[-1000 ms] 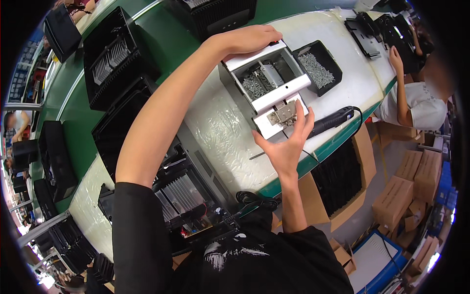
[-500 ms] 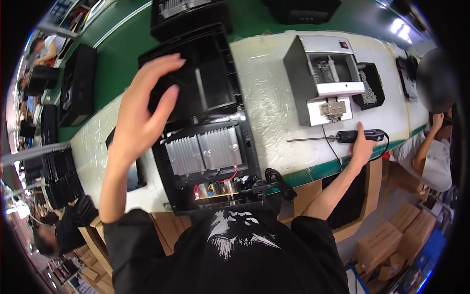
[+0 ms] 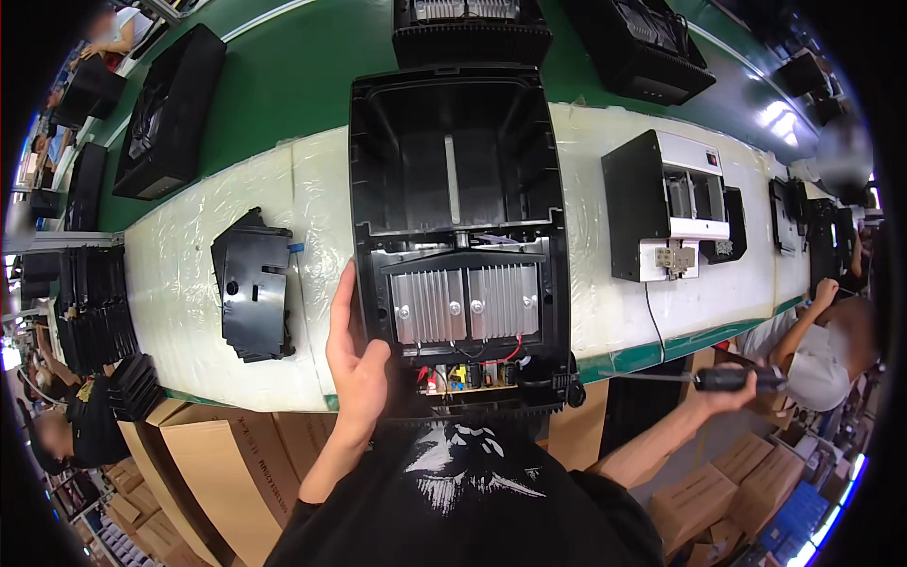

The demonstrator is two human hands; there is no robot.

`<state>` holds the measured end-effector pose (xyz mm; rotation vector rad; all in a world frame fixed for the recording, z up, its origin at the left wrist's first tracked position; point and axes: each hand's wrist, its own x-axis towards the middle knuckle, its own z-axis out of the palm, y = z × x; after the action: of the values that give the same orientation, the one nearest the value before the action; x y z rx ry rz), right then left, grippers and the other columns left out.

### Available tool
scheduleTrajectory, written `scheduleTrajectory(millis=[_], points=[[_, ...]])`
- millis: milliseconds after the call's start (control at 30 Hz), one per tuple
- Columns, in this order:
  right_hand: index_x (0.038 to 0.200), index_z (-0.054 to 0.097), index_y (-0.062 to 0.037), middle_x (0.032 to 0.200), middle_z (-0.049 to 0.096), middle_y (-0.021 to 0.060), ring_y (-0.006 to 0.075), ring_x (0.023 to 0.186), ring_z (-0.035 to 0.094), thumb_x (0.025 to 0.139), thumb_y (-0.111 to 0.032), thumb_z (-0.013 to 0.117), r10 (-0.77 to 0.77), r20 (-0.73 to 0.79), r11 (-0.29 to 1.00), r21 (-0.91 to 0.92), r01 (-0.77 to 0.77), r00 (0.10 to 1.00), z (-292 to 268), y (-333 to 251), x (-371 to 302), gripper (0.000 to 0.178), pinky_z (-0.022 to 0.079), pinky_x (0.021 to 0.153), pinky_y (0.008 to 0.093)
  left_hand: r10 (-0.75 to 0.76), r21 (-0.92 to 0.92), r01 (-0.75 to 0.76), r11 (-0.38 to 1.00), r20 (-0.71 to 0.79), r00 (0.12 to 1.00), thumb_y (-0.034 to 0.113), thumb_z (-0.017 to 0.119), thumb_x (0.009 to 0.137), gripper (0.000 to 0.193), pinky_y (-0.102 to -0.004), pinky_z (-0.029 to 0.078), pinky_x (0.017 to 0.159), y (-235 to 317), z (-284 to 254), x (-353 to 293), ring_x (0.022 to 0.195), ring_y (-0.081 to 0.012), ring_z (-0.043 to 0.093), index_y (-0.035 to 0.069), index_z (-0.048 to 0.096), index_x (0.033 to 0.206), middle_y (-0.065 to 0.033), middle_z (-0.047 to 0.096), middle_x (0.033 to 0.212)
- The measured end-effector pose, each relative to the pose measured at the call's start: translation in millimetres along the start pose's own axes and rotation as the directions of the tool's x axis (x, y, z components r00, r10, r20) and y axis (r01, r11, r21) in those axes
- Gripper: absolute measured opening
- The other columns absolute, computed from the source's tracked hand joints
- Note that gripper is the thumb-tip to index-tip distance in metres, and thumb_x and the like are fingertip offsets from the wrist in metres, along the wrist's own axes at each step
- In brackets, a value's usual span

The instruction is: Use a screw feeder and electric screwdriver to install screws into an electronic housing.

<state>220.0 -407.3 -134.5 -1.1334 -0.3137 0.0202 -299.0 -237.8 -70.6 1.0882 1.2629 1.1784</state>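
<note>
A black plastic housing (image 3: 452, 170) lies upright before me, its far part a hollow bay. Two silver finned heat sinks (image 3: 430, 307) are mounted in its nearer part. Along its near edge a circuit board (image 3: 477, 378) shows, with a red wire and small parts. My left hand (image 3: 359, 378) rests against the housing's left side, fingers stretched out. My right hand (image 3: 742, 397) is closed round a black electric screwdriver (image 3: 723, 380), held off the table's front edge at the right. The screwdriver's shaft points left, toward the housing.
Flat black plastic panels (image 3: 255, 293) lie stacked to the left. A screw feeder (image 3: 675, 208) stands on the right, a black tray of screws (image 3: 732, 227) beside it. Further housings (image 3: 472, 33) stand on the green surface beyond. Cardboard boxes (image 3: 227, 463) are below; a co-worker (image 3: 822, 350) is at right.
My right hand has picked up the screwdriver from the table and brought it nearer. My left hand has come down from over the housing to its left side. The housing now sits straighter.
</note>
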Motion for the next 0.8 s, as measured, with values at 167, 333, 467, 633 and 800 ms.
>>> scheduleTrajectory(millis=[167, 333, 467, 633, 800], points=[[0.120, 0.053, -0.0012, 0.071, 0.057, 0.0111, 0.0205, 0.059, 0.051, 0.083, -0.030, 0.056, -0.381, 0.427, 0.925, 0.164, 0.344, 0.820, 72, -103, -26, 0.047, 0.041, 0.055, 0.0315, -0.020, -0.086, 0.022, 0.996, 0.025, 0.999, -0.014, 0.035, 0.062, 0.087, -0.0359, 0.014, 0.119, -1, -6, 0, 0.145, -0.0275, 0.026, -0.008, 0.027, 0.148, -0.0191, 0.031, 0.154], [0.117, 0.054, -0.0048, 0.091, 0.056, 0.0103, 0.0193, 0.075, 0.052, 0.073, -0.025, 0.064, -0.437, 0.106, 0.857, 0.352, 0.378, 0.893, 150, -141, -64, 0.049, 0.044, 0.065, 0.0334, -0.049, -0.130, 0.050, 0.990, 0.011, 0.999, -0.014, 0.037, 0.061, 0.086, -0.0371, 0.016, 0.119, -4, 1, -2, 0.145, -0.0289, 0.026, -0.009, 0.028, 0.147, -0.0200, 0.030, 0.154], [0.102, 0.050, -0.0037, 0.089, 0.052, 0.0068, 0.0155, 0.069, 0.049, 0.077, -0.013, 0.066, -0.305, 0.308, 0.844, 0.526, 0.105, 0.901, 162, -153, -59, 0.031, 0.044, 0.065, 0.0283, -0.072, -0.183, 0.065, 0.981, -0.034, 0.997, -0.013, 0.037, 0.061, 0.085, -0.0375, 0.018, 0.119, -8, -8, -2, 0.144, -0.0296, 0.028, -0.010, 0.029, 0.146, -0.0207, 0.031, 0.153], [0.089, 0.045, -0.0046, 0.082, 0.046, 0.0055, 0.0163, 0.064, 0.046, 0.088, -0.031, 0.062, -0.284, 0.414, 0.912, 0.395, 0.110, 0.865, 176, -148, -61, 0.031, 0.040, 0.059, 0.0294, -0.067, -0.123, 0.057, 0.991, -0.081, 0.994, -0.012, 0.038, 0.060, 0.086, -0.0360, 0.021, 0.118, 2, -2, 2, 0.142, -0.0283, 0.033, -0.010, 0.030, 0.146, -0.0209, 0.036, 0.150], [0.083, 0.053, -0.0080, 0.078, 0.048, 0.0077, 0.0194, 0.060, 0.047, 0.089, -0.049, 0.049, -0.454, 0.373, 0.878, 0.343, 0.334, 0.809, 174, -158, -57, 0.042, 0.040, 0.054, 0.0315, -0.040, -0.082, 0.032, 0.996, -0.093, 0.995, -0.012, 0.039, 0.059, 0.086, -0.0350, 0.024, 0.117, 1, 0, 2, 0.140, -0.0272, 0.037, -0.010, 0.032, 0.145, -0.0202, 0.039, 0.148]])
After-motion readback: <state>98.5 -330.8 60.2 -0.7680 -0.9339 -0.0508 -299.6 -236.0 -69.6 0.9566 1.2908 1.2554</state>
